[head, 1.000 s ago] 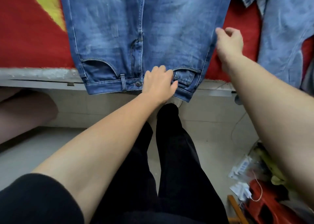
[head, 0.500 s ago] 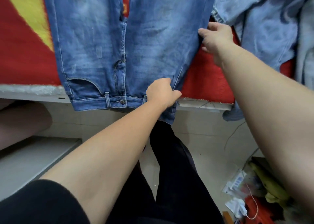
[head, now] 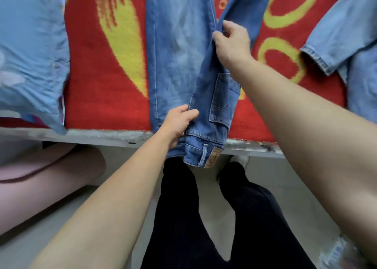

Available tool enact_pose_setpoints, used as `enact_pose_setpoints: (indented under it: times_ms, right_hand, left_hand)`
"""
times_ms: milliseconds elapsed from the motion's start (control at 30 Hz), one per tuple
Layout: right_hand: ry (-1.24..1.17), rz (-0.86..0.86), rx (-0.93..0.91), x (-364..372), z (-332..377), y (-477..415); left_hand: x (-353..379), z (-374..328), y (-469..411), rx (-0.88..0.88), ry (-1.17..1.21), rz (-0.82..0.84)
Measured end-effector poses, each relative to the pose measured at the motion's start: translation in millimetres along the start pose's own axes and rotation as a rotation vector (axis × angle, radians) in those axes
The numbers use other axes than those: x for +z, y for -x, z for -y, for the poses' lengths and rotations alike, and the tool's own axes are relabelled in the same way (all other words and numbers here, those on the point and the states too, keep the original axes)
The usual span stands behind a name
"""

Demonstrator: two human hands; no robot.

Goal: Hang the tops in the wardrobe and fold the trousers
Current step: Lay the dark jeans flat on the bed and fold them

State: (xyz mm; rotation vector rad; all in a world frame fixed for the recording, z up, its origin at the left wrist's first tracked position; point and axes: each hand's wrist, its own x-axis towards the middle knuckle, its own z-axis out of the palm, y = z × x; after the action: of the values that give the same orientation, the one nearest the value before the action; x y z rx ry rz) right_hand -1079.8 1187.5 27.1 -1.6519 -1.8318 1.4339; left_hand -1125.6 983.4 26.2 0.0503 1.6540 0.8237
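Observation:
Blue jeans (head: 177,50) lie lengthwise on a red and yellow blanket (head: 106,68), waistband hanging over the near bed edge. Their right half is lifted and turned over to the left, so a back pocket and a leather patch face up. My left hand (head: 179,124) pinches the folded denim edge near the waistband. My right hand (head: 230,42) grips the raised fold farther up the leg. A light blue top (head: 30,54) lies at the left. A light denim top (head: 344,36) with a cuffed sleeve lies at the right.
The bed's grey edge (head: 102,136) runs across the middle. My black trouser legs (head: 179,217) stand on the pale floor below. Something pink (head: 40,177) sits under the bed edge at the left. Clutter shows at the bottom right corner (head: 342,254).
The jeans' right half has been lifted and turned over the left half, showing the back pocket. My right hand moved left with the fold; the view shifted up over the bed.

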Motion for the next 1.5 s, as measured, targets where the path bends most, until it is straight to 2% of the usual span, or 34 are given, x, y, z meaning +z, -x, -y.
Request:
enact_pose_setpoints:
  times_ms: [200,267,400,500,633,733,800,933,1100,1333,1500]
  right_hand:
    - [0.127,0.104,-0.113,128.8,32.1,16.7]
    - [0.246,0.181,-0.133,163.7,29.0,17.3]
    - [0.516,0.326,-0.035,203.3,5.3,17.9]
    - [0.569,0.347,-0.018,211.4,-5.0,17.2]
    - [0.476,0.439,0.058,200.4,3.2,9.2]
    - [0.505,0.324,0.085,177.0,16.6,3.1]
    - [0.522,0.209,0.063,158.5,22.6,-2.2]
    - [0.526,0.055,0.028,123.6,26.8,-24.7]
    - [0.454,0.029,0.036,93.8,30.3,-63.8]
    - [0.272,0.056,0.102,63.7,54.4,-118.9]
    - [0.263,0.024,0.075,46.0,84.3,-188.0]
  left_hand:
    - [-109.9,36.4,-26.4,0.004,-0.113,-0.193]
    - [-135.4,52.3,-36.0,0.001,-0.150,-0.243]
    - [-165.1,75.2,-54.2,-0.084,-0.066,-0.174]
    - [-172.8,76.0,-63.8,-0.105,-0.072,-0.137]
    - [-172.5,66.6,-66.5,-0.117,-0.205,-0.108]
    - [-171.0,47.9,-64.6,-0.045,-0.596,-0.095]
    - [-166.3,31.6,-64.1,-0.013,-0.749,-0.125]
    - [-148.5,-12.0,-80.8,0.138,-0.700,-0.269]
    - [-120.2,-78.5,-121.9,0.293,-0.706,-0.350]
    - [-100.2,-155.8,-155.2,0.296,-0.802,-0.399]
    - [-91.3,-215.7,-194.4,0.362,-0.746,-0.399]
